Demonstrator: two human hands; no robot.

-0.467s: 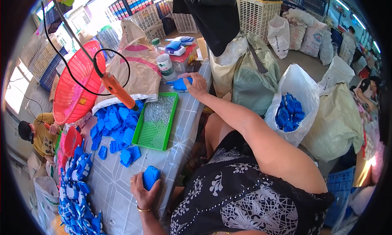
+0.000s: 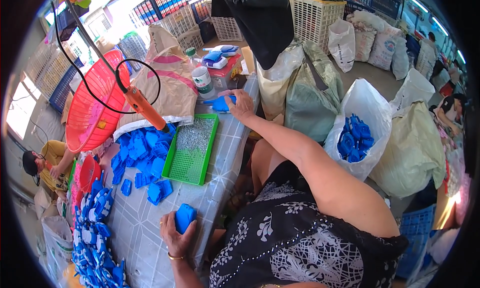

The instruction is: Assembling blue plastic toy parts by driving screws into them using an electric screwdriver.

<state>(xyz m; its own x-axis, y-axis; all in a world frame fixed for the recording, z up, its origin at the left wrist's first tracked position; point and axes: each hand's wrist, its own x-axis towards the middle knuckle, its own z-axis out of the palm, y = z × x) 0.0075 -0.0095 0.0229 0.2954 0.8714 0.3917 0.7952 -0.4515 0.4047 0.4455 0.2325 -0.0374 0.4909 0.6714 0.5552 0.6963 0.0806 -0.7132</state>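
My left hand (image 2: 176,239) rests at the table's near edge, its fingers and thumb closed around a blue plastic casing (image 2: 185,217). Farther up the table, my right hand (image 2: 243,107) is closed over a blue plastic toy part (image 2: 219,104) with a narrow tip, lying by a bottle; the fingers partly cover it. Between my hands lies a green tray (image 2: 204,174) of small silvery screws (image 2: 192,134). Loose flat blue plastic pieces (image 2: 141,147) are heaped left of it. Above that heap hangs an orange electric screwdriver (image 2: 145,109) on a black cord, touched by neither hand.
Many blue-and-white toy parts (image 2: 95,233) line the table's left side. A red basket (image 2: 95,105) leans beyond a paper sack (image 2: 167,90). A white-labelled bottle (image 2: 202,80) stands near a red box (image 2: 225,73). An open white sack (image 2: 380,108) with blue parts stands right. Another person (image 2: 52,173) sits left.
Both my hands stay almost where they were, still on the same blue pieces. The person at the far left has shifted and moved an arm.
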